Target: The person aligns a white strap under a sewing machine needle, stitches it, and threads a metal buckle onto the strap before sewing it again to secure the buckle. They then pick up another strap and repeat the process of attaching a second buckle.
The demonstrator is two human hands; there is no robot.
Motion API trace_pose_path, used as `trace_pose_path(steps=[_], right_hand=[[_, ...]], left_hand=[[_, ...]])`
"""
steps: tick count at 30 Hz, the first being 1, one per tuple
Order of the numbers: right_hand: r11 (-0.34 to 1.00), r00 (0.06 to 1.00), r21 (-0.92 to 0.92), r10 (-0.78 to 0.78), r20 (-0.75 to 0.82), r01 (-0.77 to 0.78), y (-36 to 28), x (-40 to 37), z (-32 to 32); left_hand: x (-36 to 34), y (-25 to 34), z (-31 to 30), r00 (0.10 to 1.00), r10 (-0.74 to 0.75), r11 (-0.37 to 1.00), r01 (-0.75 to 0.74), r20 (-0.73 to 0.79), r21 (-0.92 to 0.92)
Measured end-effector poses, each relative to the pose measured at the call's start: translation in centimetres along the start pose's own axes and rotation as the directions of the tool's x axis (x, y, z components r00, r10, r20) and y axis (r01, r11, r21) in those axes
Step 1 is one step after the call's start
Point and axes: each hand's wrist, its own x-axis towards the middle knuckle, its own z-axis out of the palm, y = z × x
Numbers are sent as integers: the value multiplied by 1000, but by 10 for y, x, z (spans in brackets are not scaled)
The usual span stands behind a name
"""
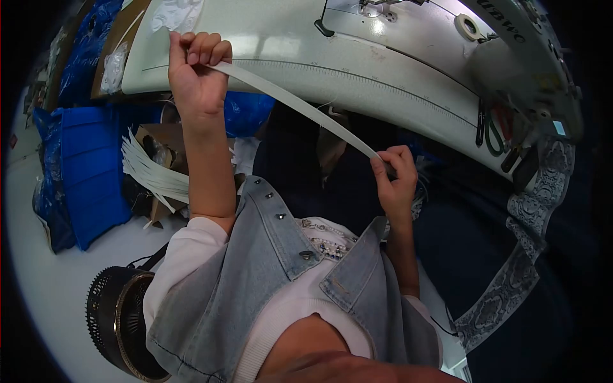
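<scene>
A long pale strip [300, 105] is stretched between my two hands, sloping down to the right in front of the table's edge. My left hand [199, 70] is raised at the upper left, its fingers curled round the strip's left end. Lower and to the right, my right hand [396, 179] pinches the other end between thumb and fingers. A thin loose thread shows near the strip's middle. Behind the strip lies the pale sewing table [281, 76] with a printed ruler along its front.
A sewing machine [536, 70] stands at the upper right, near a tape roll [469, 27] and scissors [498, 131]. Patterned lace [504, 293] hangs at the right. A blue crate [92, 172], a bundle of white strips [159, 175] and a dark basket [121, 319] are at the left.
</scene>
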Motion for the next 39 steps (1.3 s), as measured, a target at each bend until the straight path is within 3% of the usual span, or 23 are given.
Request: trace_pose_path(steps=[2, 4, 7, 11, 13, 14, 16, 19, 28, 33, 36, 38, 39], right_hand=[[998, 998, 34, 46, 43, -47, 1, -1, -4], [995, 990, 88, 36, 135, -48, 2, -1, -6], [984, 963, 132, 83, 256, -120, -2, -1, -16], [992, 924, 91, 47, 379, -88, 4, 3, -40], [951, 881, 198, 124, 457, -237, 9, -1, -59], [951, 886, 170, 165, 433, -260, 7, -4, -66], [820, 880, 452, 125, 458, -351, 0, -7, -72], [738, 878, 559, 94, 469, -377, -8, -10, -74], [761, 888, 605, -85, 451, -234, -15, -12, -77], [736, 883, 626, -86, 462, -256, -18, -14, -78], [766, 870, 583, -64, 488, -271, -17, -15, -79], [799, 856, 545, -74, 511, -256, -15, -12, -80], [800, 858, 496, 46, 511, -339, -17, -13, -81]], left_hand=[[-2, 3, 0, 996, 8, 1000, -10, -94, -18], [-5, 4, -2, 999, 8, 988, 0, 50, -152], [-7, 8, 0, 994, -9, 985, 27, 111, -168], [-2, 31, -2, 991, 55, 993, -42, 122, -108], [7, 58, -16, 984, 79, 997, -74, 160, -36], [10, 68, -21, 986, 71, 997, -65, 150, -48], [15, 80, -31, 989, 56, 996, -46, 134, -74], [21, 92, -48, 992, 33, 996, -23, 123, -85], [29, 110, -76, 997, 56, 998, -54, 59, -42], [31, 115, -82, 997, 15, 998, -11, 72, -63], [32, 112, -86, 990, 84, 994, -92, 117, 62], [35, 112, -81, 994, 104, 949, -95, -16, 301], [33, 108, -80, 997, 81, 967, -76, -10, 242]])
